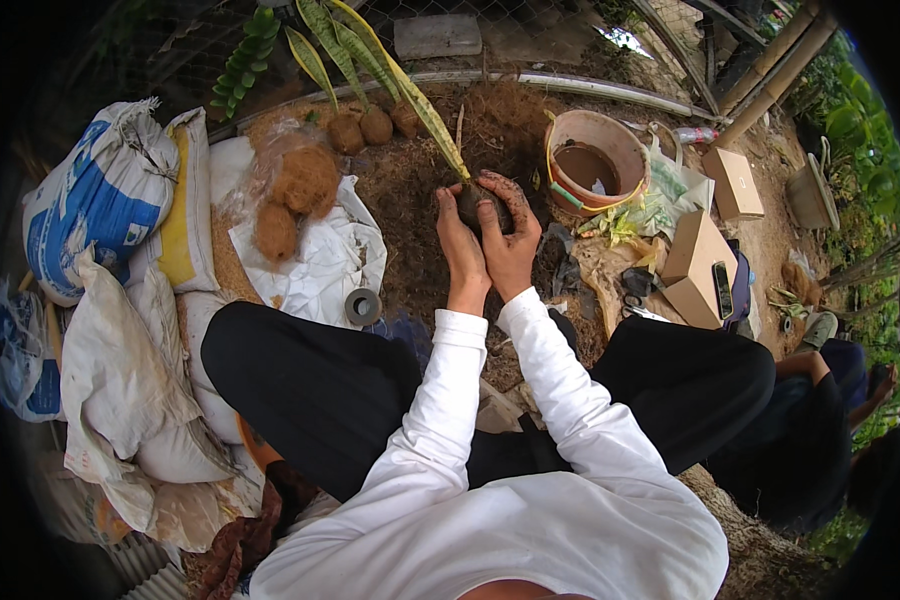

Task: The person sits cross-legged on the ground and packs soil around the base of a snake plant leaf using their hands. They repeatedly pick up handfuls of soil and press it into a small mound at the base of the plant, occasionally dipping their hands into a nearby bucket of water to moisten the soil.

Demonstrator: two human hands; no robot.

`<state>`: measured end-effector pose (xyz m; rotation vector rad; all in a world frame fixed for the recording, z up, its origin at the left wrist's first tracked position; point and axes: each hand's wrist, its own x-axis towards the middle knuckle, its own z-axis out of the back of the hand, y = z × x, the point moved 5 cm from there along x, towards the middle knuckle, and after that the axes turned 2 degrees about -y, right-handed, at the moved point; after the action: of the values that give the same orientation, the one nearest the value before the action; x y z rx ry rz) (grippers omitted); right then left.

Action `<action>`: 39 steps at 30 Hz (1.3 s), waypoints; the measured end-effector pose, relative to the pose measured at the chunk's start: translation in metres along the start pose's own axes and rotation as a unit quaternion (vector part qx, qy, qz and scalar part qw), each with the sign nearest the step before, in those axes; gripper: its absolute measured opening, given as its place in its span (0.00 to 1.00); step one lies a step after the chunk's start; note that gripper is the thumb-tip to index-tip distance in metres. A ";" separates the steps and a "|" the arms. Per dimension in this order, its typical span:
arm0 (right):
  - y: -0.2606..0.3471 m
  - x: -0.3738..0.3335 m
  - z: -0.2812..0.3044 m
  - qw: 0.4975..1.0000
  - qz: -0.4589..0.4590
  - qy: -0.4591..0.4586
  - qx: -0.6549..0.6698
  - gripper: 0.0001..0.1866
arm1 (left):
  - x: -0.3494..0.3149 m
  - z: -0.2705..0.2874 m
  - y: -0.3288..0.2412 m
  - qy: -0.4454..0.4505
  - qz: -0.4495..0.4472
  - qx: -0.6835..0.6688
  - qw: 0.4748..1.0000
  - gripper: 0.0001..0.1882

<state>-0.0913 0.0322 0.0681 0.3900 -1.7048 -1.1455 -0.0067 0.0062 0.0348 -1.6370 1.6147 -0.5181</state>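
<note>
Both my hands are cupped around a dark soil ball (478,207), with my left hand (460,243) on its left side and my right hand (514,237) on its right. Dirt coats my fingers, and they hide much of the ball. From its top rises a long snake plant leaf (432,120), green with yellow edges, leaning to the far left. Beyond my left hand, brown fibre-wrapped balls (376,126) with similar leaves stand on the ground. Loose dark soil and fibre (407,215) lie around and under my hands.
Right of my hands stands a bucket (622,135) of muddy water. Cardboard boxes (695,262), one with a phone (722,290) on it, lie farther right. Leftward are fibre clumps (304,182), a grey tape roll (363,306) and stacked sacks (100,205). Another person (795,430) sits at right.
</note>
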 end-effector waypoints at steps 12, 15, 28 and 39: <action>-0.031 0.000 -0.009 0.962 -0.186 0.131 0.151 0.39 | 0.028 0.029 0.014 0.039 0.060 -0.084 0.994 0.18; -0.062 0.007 0.017 0.964 -0.236 0.097 0.069 0.36 | 0.035 0.035 0.014 0.109 0.092 -0.142 0.979 0.17; -0.218 -0.038 0.093 0.931 -0.285 0.105 -0.204 0.15 | 0.076 0.120 0.041 -0.033 0.116 -0.133 0.984 0.19; -0.238 -0.055 0.032 0.884 -0.242 0.272 -0.293 0.18 | 0.098 0.146 0.045 -0.024 0.084 -0.112 0.990 0.23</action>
<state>-0.1539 -0.0317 -0.1614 0.6941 -0.7260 -1.6523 0.0843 -0.0505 -0.1121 -1.6404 1.8082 -0.2143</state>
